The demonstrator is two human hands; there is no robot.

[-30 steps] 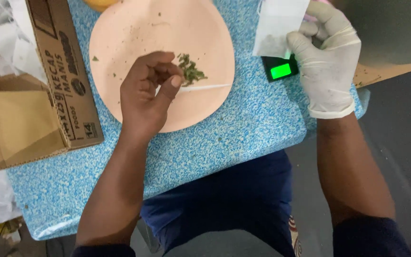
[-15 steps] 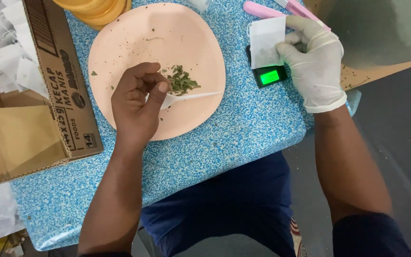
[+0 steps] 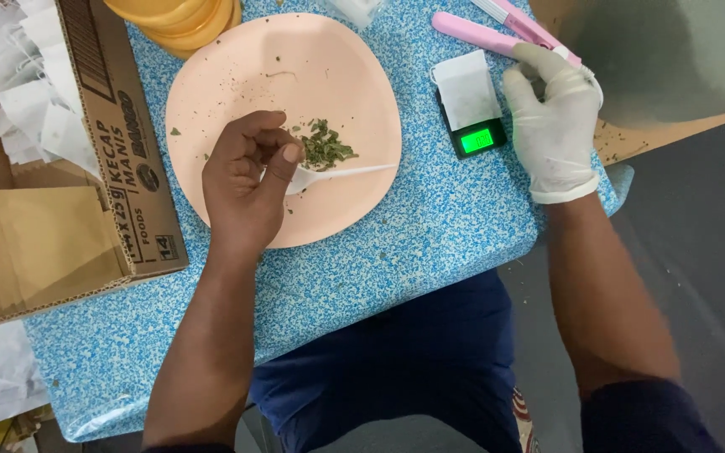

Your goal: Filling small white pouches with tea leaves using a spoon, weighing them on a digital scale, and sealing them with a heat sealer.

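— So what's each hand doing?
— Left hand pinches a white plastic spoon beside dried green herbs mid-plate. Gloved right hand, at three o'clock, curls beside the white sachet on the pocket scale, holding nothing.

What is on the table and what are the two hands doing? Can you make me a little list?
Left hand: bare, fingers curled over the pink plate, by a white plastic spoon
Right hand: white glove, at the pink tool
Plate holds: small heap of dried green leaves
Scale: green screen lit, white paper bag on it
Table: blue speckled
Left side: cardboard box
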